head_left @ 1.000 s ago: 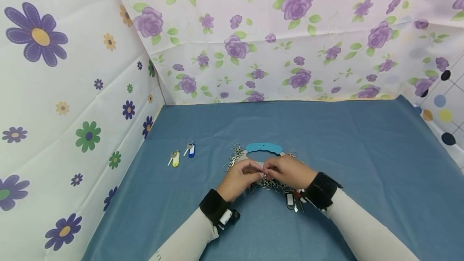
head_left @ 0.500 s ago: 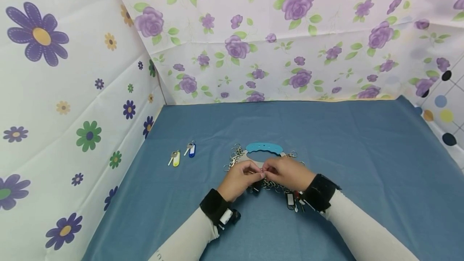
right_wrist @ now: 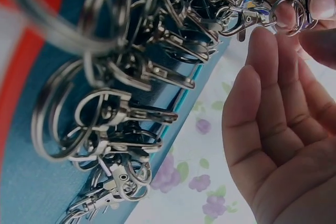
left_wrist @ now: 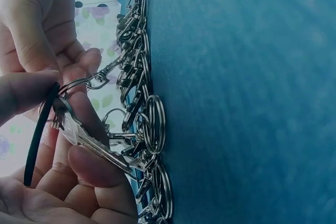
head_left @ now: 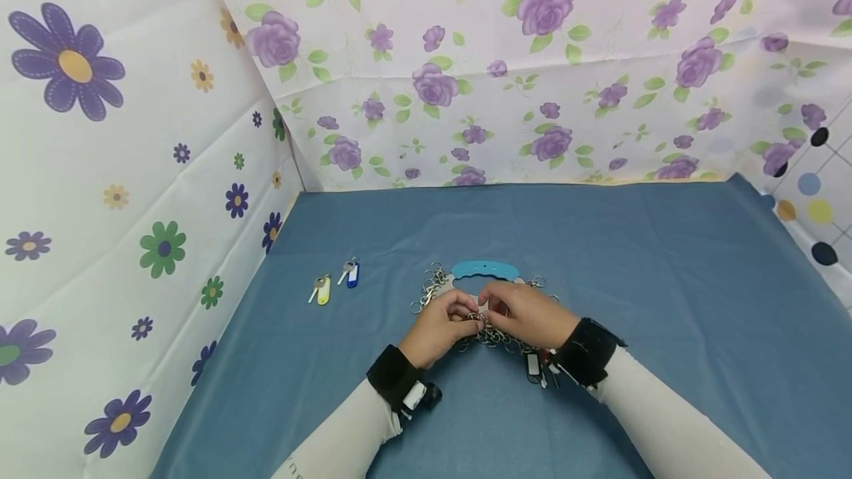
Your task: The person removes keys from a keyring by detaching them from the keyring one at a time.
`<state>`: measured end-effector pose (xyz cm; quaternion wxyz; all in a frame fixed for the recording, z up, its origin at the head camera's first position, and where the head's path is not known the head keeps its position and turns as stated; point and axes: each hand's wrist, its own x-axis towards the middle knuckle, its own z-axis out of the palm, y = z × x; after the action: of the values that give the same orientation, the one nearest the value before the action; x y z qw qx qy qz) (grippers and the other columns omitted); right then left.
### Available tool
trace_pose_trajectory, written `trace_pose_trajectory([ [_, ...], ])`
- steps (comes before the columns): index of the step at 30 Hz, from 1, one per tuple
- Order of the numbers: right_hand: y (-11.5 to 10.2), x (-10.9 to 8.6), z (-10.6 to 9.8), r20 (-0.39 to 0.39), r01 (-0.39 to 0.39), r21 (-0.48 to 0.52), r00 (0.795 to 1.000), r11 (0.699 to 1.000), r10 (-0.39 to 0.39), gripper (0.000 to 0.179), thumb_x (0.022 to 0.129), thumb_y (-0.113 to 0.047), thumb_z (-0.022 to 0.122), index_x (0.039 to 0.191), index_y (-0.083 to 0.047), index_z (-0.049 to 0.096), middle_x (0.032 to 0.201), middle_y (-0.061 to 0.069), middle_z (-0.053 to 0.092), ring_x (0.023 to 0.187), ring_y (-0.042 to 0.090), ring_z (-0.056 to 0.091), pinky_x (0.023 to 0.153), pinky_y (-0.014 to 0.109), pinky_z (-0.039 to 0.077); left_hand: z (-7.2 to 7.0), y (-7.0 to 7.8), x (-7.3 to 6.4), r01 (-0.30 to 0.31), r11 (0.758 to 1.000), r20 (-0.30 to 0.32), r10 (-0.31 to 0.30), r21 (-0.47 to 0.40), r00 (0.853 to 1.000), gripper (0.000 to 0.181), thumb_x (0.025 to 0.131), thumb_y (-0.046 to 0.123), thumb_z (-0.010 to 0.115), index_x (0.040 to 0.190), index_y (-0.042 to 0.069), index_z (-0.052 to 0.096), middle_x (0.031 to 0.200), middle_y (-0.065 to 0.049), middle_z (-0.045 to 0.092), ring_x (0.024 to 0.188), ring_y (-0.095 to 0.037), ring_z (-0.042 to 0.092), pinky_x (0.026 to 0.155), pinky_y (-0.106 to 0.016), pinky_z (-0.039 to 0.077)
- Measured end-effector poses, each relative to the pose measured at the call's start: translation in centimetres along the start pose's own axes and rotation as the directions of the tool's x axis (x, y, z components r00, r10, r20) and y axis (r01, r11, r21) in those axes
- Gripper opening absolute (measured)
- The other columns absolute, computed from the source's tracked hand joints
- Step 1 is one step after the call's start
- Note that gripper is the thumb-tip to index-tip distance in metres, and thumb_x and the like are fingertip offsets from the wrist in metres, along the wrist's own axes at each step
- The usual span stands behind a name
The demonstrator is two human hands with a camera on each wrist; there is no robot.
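My left hand holds a metal key with a dark key tag, thumb against the tag's end and curled fingers behind the key. From the right, my right hand meets it, thumb and fingertips on the split ring that leads to a swivel clip. Both hands work over the near edge of a key holder whose teal strip shows behind them. Many metal clips with split rings hang along its curve. Part of the holder is hidden under the hands.
Keys with a yellow tag and a blue tag lie on the blue cloth to the left. Below my right wrist sits a black tag beside keys and something red. Flower-printed sheets stand behind and left.
My right index finger has lifted away from the thumb, so metal rings show between the hands. The dark tag seen under my left hand half a second ago is hidden from the head view.
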<state>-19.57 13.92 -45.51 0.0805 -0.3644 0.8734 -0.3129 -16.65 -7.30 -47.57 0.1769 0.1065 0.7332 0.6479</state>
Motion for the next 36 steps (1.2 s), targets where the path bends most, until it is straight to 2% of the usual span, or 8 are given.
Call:
trace_pose_trajectory([
  [4,0.35,-0.03,0.13,-0.013,0.039,-0.057,0.999,0.998,-0.039,0.017,0.102,-0.017,0.061,0.117,-0.014,0.067,0.094,-0.007,0.065,0.079,0.001,0.058,0.071,0.024,0.05,0.01,0.11,-0.02,0.005,1.0,0.003,-0.005,-0.015,1.0,0.024,0.095,0.002,0.066,0.118,-0.001,0.058,0.11,-0.022,0.068,0.092,-0.014,0.066,0.088,-0.038,0.055],
  [9,0.53,-0.06,0.18,-0.02,0.049,-0.078,0.998,0.996,-0.051,0.009,0.101,-0.018,0.063,0.108,-0.018,0.068,0.095,-0.008,0.061,0.079,0.002,0.053,0.072,0.025,0.048,0.07,0.25,-0.01,0.011,1.0,-0.01,-0.011,0.011,1.0,0.018,0.097,0.006,0.066,0.113,0.0,0.06,0.105,-0.019,0.068,0.091,-0.02,0.065,0.081,-0.033,0.05],
  [12,0.59,-0.1,0.16,-0.019,0.055,-0.074,0.998,0.996,-0.056,0.006,0.101,-0.018,0.063,0.104,-0.02,0.067,0.095,-0.007,0.06,0.08,0.002,0.053,0.073,0.026,0.048,0.1,0.33,-0.02,0.009,1.0,-0.015,-0.008,0.024,1.0,0.015,0.098,0.008,0.065,0.11,0.0,0.061,0.103,-0.02,0.068,0.09,-0.02,0.064,0.079,-0.028,0.048],
  [16,0.62,-0.12,0.12,-0.018,0.07,-0.074,0.997,0.995,-0.072,0.008,0.1,-0.017,0.063,0.107,-0.019,0.068,0.097,-0.007,0.062,0.081,0.001,0.056,0.073,0.025,0.05,0.05,0.32,-0.02,0.008,0.999,-0.02,-0.007,0.031,1.0,0.013,0.1,0.006,0.06,0.111,0.0,0.062,0.104,-0.019,0.068,0.089,-0.016,0.062,0.079,-0.027,0.048],
  [22,0.72,-0.12,0.03,-0.016,0.084,-0.068,0.996,0.994,-0.086,0.008,0.1,-0.014,0.064,0.104,-0.019,0.067,0.096,-0.007,0.062,0.077,0.001,0.053,0.07,0.024,0.047,0.0,0.27,-0.02,0.015,1.0,-0.027,-0.015,0.025,1.0,0.017,0.101,0.004,0.051,0.113,0.001,0.062,0.103,-0.013,0.068,0.081,-0.015,0.055,0.075,-0.028,0.043],
  [27,0.72,-0.07,0.03,-0.013,0.092,-0.063,0.996,0.994,-0.093,0.008,0.098,-0.011,0.065,0.101,-0.018,0.066,0.092,-0.008,0.062,0.073,-0.001,0.051,0.067,0.023,0.046,-0.01,0.1,0.1,0.011,1.0,-0.028,-0.01,0.022,1.0,0.017,0.101,0.003,0.05,0.112,0.001,0.063,0.096,-0.006,0.063,0.076,-0.019,0.046,0.071,-0.03,0.04],
  [33,0.72,-0.01,0.06,-0.029,0.095,-0.037,0.995,0.995,-0.096,0.01,0.097,-0.008,0.063,0.099,-0.018,0.064,0.08,-0.01,0.059,0.065,-0.001,0.047,0.063,0.022,0.043,0.01,0.0,0.18,-0.001,0.998,-0.037,0.003,0.065,0.999,0.018,0.101,0.007,0.055,0.113,0.004,0.067,0.111,-0.013,0.065,0.083,-0.015,0.055,0.076,-0.029,0.046],
  [36,0.85,0.0,0.1,-0.037,0.089,-0.034,0.995,0.995,-0.09,0.013,0.097,-0.007,0.061,0.098,-0.02,0.062,0.077,-0.011,0.056,0.063,0.0,0.045,0.061,0.022,0.041,0.0,0.08,0.14,-0.012,0.997,-0.028,0.014,0.08,1.0,0.019,0.102,0.01,0.056,0.114,0.006,0.069,0.118,-0.013,0.066,0.085,-0.014,0.057,0.076,-0.028,0.047],
])
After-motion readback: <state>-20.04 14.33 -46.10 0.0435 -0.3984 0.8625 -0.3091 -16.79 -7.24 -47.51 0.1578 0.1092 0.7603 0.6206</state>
